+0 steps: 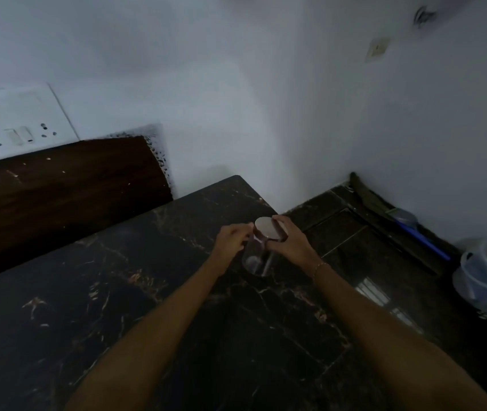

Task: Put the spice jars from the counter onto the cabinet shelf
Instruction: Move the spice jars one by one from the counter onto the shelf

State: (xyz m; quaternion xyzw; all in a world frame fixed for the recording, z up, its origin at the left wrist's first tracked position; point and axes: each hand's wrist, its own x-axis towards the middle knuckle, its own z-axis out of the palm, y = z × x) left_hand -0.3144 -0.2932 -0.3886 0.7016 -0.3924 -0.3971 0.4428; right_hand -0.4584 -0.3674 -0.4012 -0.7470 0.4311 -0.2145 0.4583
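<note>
Both hands are holding a clear jar [258,256] over the counter [117,292]: right hand [288,243] fingers curling round its lid [267,228], left hand [231,240] fingers curling against its side.

- There is one view only, from a wide-angle camera worn on the person's head.
- It looks forward and steeply down over the dark marble desk [93,292], toward the corner of the white walls [295,99].
- Both forearms reach in from the bottom edge, so the camera sits close above them.
- The floor [355,247] shows at right, below the desk edge.
- Straight lines bend near the frame edges.
</note>
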